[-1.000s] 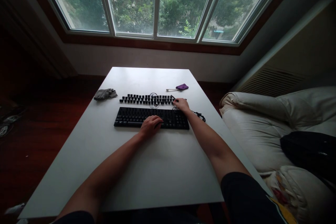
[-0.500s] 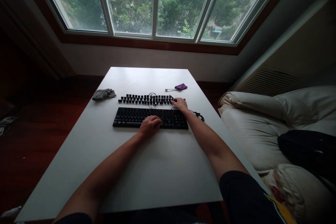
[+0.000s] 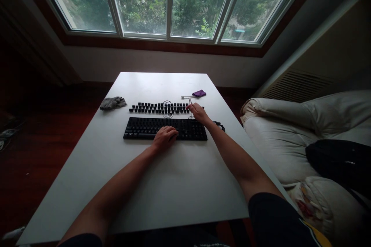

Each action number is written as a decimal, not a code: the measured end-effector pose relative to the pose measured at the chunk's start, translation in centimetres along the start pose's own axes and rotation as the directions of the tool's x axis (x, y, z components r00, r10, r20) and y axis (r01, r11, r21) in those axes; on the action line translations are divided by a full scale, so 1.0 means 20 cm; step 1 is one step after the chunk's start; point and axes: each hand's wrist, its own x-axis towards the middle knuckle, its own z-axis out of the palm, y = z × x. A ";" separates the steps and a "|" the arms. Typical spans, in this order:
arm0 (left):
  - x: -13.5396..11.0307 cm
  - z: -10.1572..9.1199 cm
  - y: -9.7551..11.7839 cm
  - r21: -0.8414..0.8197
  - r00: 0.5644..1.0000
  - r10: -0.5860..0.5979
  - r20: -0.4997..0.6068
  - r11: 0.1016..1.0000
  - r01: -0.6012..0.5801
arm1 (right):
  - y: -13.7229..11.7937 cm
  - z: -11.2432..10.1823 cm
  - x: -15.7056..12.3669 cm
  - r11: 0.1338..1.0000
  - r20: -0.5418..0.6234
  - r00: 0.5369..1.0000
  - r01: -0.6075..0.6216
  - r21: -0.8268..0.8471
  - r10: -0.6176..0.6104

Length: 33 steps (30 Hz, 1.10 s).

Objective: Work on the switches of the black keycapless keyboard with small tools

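Note:
A black keyboard [image 3: 142,128] lies across the white table. My left hand [image 3: 165,137] rests on its front middle part, fingers lying over the keys and pointing right; the fingertips are partly hidden. Behind the keyboard, loose black keycaps [image 3: 156,108] stand in rows. My right hand [image 3: 199,113] is over the right end of these rows, fingers pinched on a slim two-pronged tool [image 3: 190,101] whose tips point up and away. Whether a keycap is also between those fingers is too small to tell.
A grey cloth [image 3: 113,102] lies at the table's left edge. Toward the back right are a purple cloth [image 3: 199,93] and a thin pale stick [image 3: 187,97]. A coiled black cable [image 3: 219,126] sits right of the keyboard. A cream sofa [image 3: 266,139] stands along the right side.
My right hand has lifted and turned slightly, so the two-pronged tool now points upward. My left hand stays on the keyboard. The whole view has shifted a little.

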 end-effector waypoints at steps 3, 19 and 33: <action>0.00 0.01 0.00 -0.009 1.000 0.015 0.003 1.000 -0.015 | -0.04 -0.06 -0.04 0.998 0.094 0.993 0.069 0.012 -0.070; 0.00 0.01 0.02 0.063 0.997 0.020 0.076 0.998 -0.025 | 0.12 -0.14 -0.10 0.894 0.355 0.934 -0.198 0.403 0.046; 0.00 -0.01 0.05 0.140 0.993 -0.058 0.104 0.989 0.043 | 0.10 -0.10 -0.15 0.925 0.528 0.847 -0.144 0.350 -0.068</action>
